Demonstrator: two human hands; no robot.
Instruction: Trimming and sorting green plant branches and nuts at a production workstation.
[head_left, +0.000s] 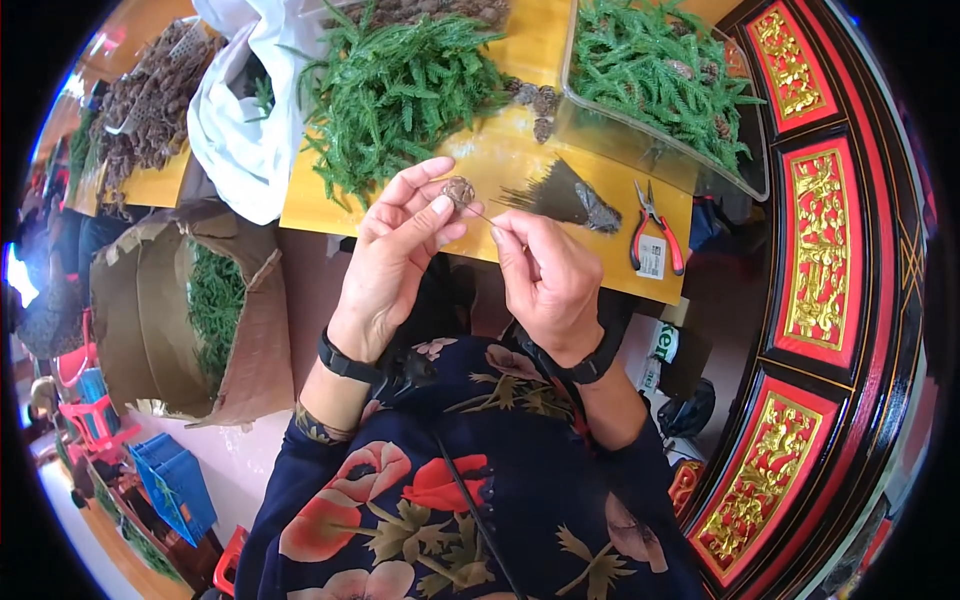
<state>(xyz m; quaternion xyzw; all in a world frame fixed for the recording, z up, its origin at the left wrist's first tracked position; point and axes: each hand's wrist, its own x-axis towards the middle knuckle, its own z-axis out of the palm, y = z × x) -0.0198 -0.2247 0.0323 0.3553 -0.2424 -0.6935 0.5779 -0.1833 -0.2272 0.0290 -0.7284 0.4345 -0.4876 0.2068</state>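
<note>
Head view: small brown cone [459, 190] pinched in left hand [395, 255] above yellow table [520, 160]; thin wire [480, 212] gripped by right hand [545, 280]. Wiring of the cone judged under way; steady winding is called for next. Red-handled pliers [652, 235] lie nearby.

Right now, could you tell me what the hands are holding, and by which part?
The left hand pinches a small brown pine cone by its body; the right hand grips the thin wire below it.
</note>
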